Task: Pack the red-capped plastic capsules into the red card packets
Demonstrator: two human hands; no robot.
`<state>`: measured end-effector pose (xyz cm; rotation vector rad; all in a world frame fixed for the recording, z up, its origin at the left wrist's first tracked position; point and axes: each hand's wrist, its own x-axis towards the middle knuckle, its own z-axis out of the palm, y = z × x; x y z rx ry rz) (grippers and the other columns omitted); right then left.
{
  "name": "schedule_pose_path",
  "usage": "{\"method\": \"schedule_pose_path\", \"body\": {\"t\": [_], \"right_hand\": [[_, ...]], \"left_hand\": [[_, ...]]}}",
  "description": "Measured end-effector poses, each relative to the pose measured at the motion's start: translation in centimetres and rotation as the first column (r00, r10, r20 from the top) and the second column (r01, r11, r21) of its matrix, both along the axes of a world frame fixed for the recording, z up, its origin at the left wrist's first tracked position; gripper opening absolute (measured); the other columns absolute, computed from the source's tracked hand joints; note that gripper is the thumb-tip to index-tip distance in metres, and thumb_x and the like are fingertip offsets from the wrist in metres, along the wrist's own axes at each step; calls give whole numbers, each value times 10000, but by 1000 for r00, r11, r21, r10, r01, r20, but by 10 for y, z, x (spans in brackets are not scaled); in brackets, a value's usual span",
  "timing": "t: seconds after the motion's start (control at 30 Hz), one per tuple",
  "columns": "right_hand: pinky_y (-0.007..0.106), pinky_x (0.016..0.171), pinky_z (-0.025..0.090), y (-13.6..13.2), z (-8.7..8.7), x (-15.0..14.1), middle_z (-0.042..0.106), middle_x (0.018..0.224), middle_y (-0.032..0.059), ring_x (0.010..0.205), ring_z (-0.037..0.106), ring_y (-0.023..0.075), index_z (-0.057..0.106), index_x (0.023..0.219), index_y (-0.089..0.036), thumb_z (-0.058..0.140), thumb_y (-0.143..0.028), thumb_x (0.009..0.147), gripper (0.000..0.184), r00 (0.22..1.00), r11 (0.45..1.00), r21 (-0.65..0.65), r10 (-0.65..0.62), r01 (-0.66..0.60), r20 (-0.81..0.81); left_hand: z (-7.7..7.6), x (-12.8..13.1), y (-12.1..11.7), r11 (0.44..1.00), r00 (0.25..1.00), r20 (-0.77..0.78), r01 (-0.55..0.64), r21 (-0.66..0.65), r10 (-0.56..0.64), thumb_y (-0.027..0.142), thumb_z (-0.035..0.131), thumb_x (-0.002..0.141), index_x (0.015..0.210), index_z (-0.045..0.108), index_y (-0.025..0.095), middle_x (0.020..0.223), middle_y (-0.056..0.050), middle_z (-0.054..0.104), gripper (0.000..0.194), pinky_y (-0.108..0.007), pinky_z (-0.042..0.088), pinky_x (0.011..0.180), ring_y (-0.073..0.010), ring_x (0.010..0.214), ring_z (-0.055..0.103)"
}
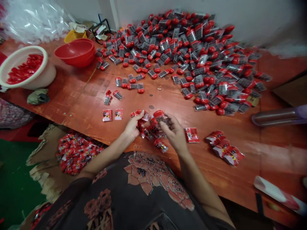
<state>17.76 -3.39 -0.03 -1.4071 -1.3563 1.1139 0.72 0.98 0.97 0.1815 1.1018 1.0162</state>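
My left hand (131, 126) pinches a small red packet (139, 119) at the table's near edge. My right hand (174, 132) grips a red-capped clear capsule (159, 116) above a loose cluster of red packets (150, 131), which partly hides it. A large heap of red-capped clear capsules (187, 60) covers the far side of the orange-red wooden table (79, 105). A few lie apart at its near edge. Two small printed red cards (111, 115) lie left of my hands, and another (192, 134) lies to the right.
A cardboard box (45, 156) of red packets (76, 153) stands below the table's near edge. A cream basin of red pieces (24, 67), a red bowl (74, 52) and a clear plastic bag (31, 22) are at far left. A dark tube (278, 116) lies at right.
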Motion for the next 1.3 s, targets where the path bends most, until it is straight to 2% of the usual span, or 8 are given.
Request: {"method": "schedule_pose_path", "body": {"t": [0.1, 0.23, 0.37, 0.67, 0.83, 0.97, 1.1, 1.3], "right_hand": [[401, 754, 553, -16, 4, -20, 671, 996, 30, 783, 637, 183, 521, 1328, -316, 579, -337, 878, 455, 1000, 998, 58, 25, -24, -17], [480, 865, 545, -16, 0, -21, 678, 1097, 48, 931, 653, 229, 536, 1324, -324, 576, -320, 883, 443, 1000, 996, 85, 3, -5, 16], [487, 862, 559, -14, -2, -17, 670, 1148, 57, 996, 651, 248, 511, 1359, -334, 550, -326, 901, 460, 999, 997, 68, -47, 47, -7], [478, 834, 572, -16, 3, -19, 704, 1068, 32, 1006, 651, 252, 572, 1314, -370, 563, -315, 892, 426, 999, 998, 42, 45, -43, -29], [486, 829, 572, -13, 7, -15, 696, 1095, 24, 1005, 651, 246, 567, 1313, -402, 562, -322, 904, 417, 995, 996, 20, 85, -84, -55], [465, 924, 523, -13, 15, -10, 672, 1151, 14, 1039, 635, 224, 544, 1329, -425, 557, -297, 917, 432, 991, 987, 92, 133, -135, 32], [445, 910, 523, -16, 22, -7, 681, 1103, 16, 998, 640, 217, 524, 1346, -426, 568, -279, 911, 462, 984, 980, 124, 141, -154, 109], [481, 987, 492, -18, 26, -6, 679, 1205, 9, 1130, 617, 240, 549, 1338, -387, 560, -318, 909, 434, 989, 989, 25, 147, -146, -22]], "left_hand": [[1, 3, -1, 1000, 1000, -14, 2, 27, -2, 336, 817, 668, 634, 585, 174, 562, -16, 561, 285, -222, 281, 371, -75, 445, 439], [3, 5, -3, 997, 998, -46, 41, 65, -38, 359, 815, 666, 635, 586, 172, 537, -2, 523, 297, -234, 276, 373, -66, 417, 392], [6, 5, -4, 999, 999, -53, 15, 41, -13, 344, 816, 659, 675, 626, 156, 580, -19, 570, 268, -243, 289, 391, -80, 450, 434], [10, 8, -5, 994, 987, -132, -79, 72, 88, 343, 851, 596, 656, 619, 156, 598, -13, 615, 304, -199, 259, 349, -73, 459, 491], [11, 5, -12, 984, 982, -180, -31, 174, 63, 359, 861, 568, 674, 642, 153, 579, 14, 597, 318, -202, 303, 352, -57, 417, 460], [14, 5, -16, 961, 973, -226, 16, 277, 49, 281, 876, 521, 681, 652, 161, 583, 36, 595, 301, -211, 315, 353, -45, 390, 426], [16, 7, -20, 924, 965, -254, 39, 380, 64, 273, 860, 545, 714, 671, 167, 622, 33, 618, 274, -208, 313, 365, -43, 397, 428], [20, 5, -25, 900, 946, -314, 69, 430, 78, 277, 860, 553, 859, 705, 197, 610, 47, 619, 352, -218, 375, 423, -62, 415, 451]]}}
